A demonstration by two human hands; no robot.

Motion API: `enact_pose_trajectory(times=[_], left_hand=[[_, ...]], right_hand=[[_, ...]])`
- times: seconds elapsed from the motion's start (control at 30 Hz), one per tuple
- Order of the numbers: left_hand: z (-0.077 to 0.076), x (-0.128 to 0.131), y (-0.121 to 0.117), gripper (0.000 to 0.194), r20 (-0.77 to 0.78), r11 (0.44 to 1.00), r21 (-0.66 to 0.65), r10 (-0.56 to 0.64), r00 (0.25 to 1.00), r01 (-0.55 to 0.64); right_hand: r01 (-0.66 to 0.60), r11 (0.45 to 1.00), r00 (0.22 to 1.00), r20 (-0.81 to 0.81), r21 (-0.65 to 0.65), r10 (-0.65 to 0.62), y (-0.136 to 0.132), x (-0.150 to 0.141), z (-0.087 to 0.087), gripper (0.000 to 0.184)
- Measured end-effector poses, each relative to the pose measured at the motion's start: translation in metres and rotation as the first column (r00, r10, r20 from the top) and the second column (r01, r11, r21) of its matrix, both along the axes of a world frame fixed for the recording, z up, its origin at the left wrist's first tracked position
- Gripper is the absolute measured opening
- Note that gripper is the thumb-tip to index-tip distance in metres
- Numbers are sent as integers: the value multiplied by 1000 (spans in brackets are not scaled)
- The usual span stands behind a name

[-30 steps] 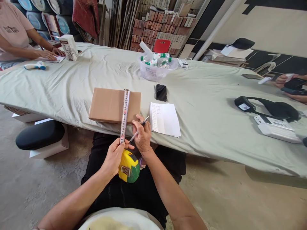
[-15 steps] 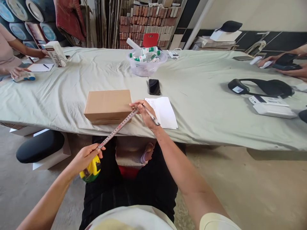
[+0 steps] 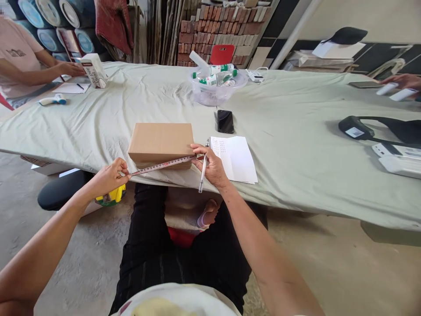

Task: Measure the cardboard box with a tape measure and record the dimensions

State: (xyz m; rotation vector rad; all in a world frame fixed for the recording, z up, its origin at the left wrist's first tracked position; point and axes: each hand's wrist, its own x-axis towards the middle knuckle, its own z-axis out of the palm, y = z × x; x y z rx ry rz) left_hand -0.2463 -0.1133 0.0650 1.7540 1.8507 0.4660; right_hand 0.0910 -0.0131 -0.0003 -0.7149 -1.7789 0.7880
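A flat brown cardboard box (image 3: 160,140) lies near the front edge of the cloth-covered table (image 3: 296,145). A measuring tape blade (image 3: 162,165) stretches along the box's front side. My left hand (image 3: 110,177) grips the yellow-green tape case (image 3: 111,196) and pinches the blade at the box's left corner. My right hand (image 3: 210,164) pinches the blade's end at the box's right corner, with a pen (image 3: 203,169) held between its fingers. A white sheet with written numbers (image 3: 235,159) lies just right of that hand.
A black phone (image 3: 225,121) and a clear bowl of bottles (image 3: 217,85) sit beyond the box. A person in pink (image 3: 19,61) works at the far left beside a white carton (image 3: 94,70). Another person's hands (image 3: 399,83) show far right. Black device (image 3: 357,129) right, black stool (image 3: 57,193) below.
The tape swung from lying across the box's top to running level along its front side. My left hand moved left and up with the case; my right hand shifted to the right corner.
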Motion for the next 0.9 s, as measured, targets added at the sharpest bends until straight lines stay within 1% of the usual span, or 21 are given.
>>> enact_pose_trajectory(times=[0.07, 0.23, 0.33, 0.43, 0.6, 0.87, 0.9], left_hand=[[3, -5, 4, 36, -15, 1000, -2, -15, 1000, 15], [15, -12, 19, 47, -38, 994, 9, -112, 993, 112], [24, -13, 28, 46, -74, 986, -22, -165, 984, 163], [29, -15, 34, 44, -112, 981, -39, -195, 974, 192], [31, -20, 42, 42, -124, 982, -25, -190, 974, 188], [32, -26, 51, 36, -70, 979, -5, -204, 977, 204], [31, -26, 51, 35, -61, 983, 11, -181, 982, 182]], right_hand=[[11, 1000, 1000, 4, 0, -11, 0, 0, 0, 20], [15, 1000, 999, 45, -23, -14, 0, 2, -2, 21], [15, 999, 999, 44, -36, -13, 1, 3, -3, 22], [17, 1000, 1000, 12, -26, -17, 2, 2, -4, 19], [39, 999, 999, -1, -17, -39, 3, -1, -4, 17], [44, 998, 999, 10, -37, -44, 1, -1, -4, 18], [40, 999, 999, 9, -38, -39, 1, -1, -4, 18]])
